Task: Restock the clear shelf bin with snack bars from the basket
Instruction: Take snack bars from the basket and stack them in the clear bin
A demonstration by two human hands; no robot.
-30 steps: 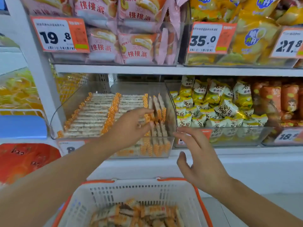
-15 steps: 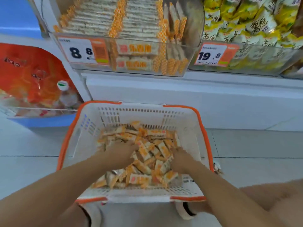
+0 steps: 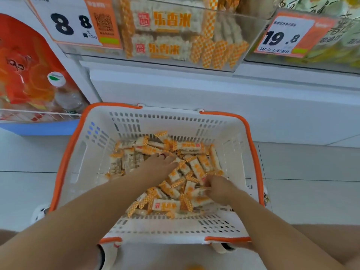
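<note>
Both hands down in the basket (image 3: 81, 152), on the heap of snack bars (image 3: 175, 172). Left hand (image 3: 157, 166) lies flat on the heap's left part, fingers straight and together. Right hand (image 3: 218, 187) at near right, fingers curled into the bars. Bars: flat, oblong, white wrappers with orange checked ends. Basket: white perforated plastic with orange rim. Clear shelf bin (image 3: 251, 32) stands above at far side, holding the same bars in rows.

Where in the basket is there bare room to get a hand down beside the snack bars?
Bare floor shows along the basket's left wall, left of the snack bars, and in a thinner strip under the far wall. The middle and right are crowded: bars are piled there, with the left hand and right hand already in them.
</note>
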